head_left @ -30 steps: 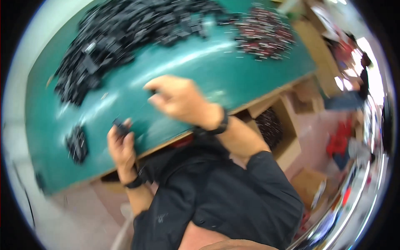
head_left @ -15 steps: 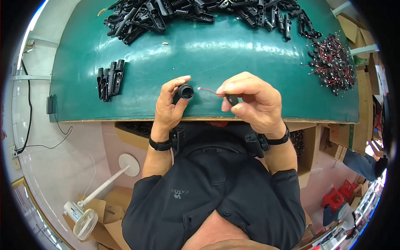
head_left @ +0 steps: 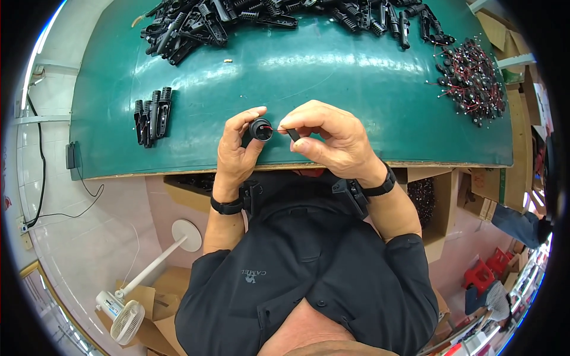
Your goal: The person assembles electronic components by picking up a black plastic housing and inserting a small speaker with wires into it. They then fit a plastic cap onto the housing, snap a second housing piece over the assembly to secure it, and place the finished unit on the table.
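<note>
A: What do we make of the thing in the left hand (head_left: pixel 236 145)?
B: We see a black housing (head_left: pixel 260 132) with a round, open mouth and a smooth, thick rim, apparently hard plastic. The thumb and the curled fingers are clamped on it, one from each side, and the mouth opens toward the right fingertips.
A: And the right hand (head_left: pixel 335 137)?
B: There the thumb and forefinger are pinched on a small black part (head_left: pixel 293 134), flat and narrow as we see it (perhaps edge-on, so its full outline escapes us). It sticks out a little past the fingertips, on the side nearest the left hand.
A: We notice something thin between the two hands.
B: A red wire (head_left: pixel 274 129), slender and flexible. It leaves the right fingertips and crosses the short gap to the housing, its far end at the mouth or just inside; how deep, we cannot tell.
A: What lies beyond the fingers?
B: Past the left fingers, off to their left, we have a neat cluster of black pieces (head_left: pixel 153 117) with ribbed ends. Well ahead of both hands spreads a heap of black parts (head_left: pixel 193 26), ridged and angular. Far to the right of the right fingers sits a tangled pile of red-wired parts (head_left: pixel 472 83), all on a glossy green tabletop (head_left: pixel 356 83).
</note>
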The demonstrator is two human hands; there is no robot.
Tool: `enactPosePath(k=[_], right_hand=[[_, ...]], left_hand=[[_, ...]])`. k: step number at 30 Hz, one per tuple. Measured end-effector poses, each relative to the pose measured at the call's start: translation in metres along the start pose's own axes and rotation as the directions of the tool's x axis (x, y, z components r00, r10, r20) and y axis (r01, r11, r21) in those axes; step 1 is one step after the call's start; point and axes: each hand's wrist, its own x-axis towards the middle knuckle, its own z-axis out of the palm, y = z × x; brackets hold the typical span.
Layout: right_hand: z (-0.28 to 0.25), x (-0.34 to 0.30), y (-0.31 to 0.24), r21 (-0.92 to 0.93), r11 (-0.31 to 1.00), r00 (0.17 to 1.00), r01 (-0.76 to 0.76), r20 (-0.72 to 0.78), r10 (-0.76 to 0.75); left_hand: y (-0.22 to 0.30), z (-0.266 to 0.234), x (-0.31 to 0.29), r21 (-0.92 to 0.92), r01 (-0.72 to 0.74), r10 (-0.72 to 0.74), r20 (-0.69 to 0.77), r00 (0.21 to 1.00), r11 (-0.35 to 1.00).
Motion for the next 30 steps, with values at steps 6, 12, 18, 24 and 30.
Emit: enactPosePath(k=[6, 12, 18, 24, 30], right_hand=[[0.002, -0.001, 0.004, 0.003, 0.999, 0.999, -0.035, -0.020, 0.035], [0.004, -0.003, 0.006, -0.022, 0.996, 0.995, -0.089, -0.037, 0.088], [0.011, -0.012, 0.014, 0.255, 0.931, 0.935, -0.260, -0.172, 0.309], [0.009, -0.017, 0.023, 0.264, 0.903, 0.892, -0.339, -0.214, 0.398], [0.009, -0.018, 0.029, 0.155, 0.877, 0.836, -0.455, -0.264, 0.481]], left_hand=[[0.000, 0.002, 0.001, -0.007, -0.005, 0.005, 0.006, 1.000, 1.000], [0.005, 0.004, 0.001, 0.075, 0.011, -0.008, -0.039, 0.999, 0.997], [0.014, 0.003, 0.003, 0.282, -0.060, 0.084, -0.073, 0.994, 0.957], [0.031, 0.000, 0.007, 0.395, -0.129, 0.164, -0.054, 0.985, 0.909], [0.031, -0.004, 0.003, 0.407, -0.107, 0.136, -0.044, 0.990, 0.907]])
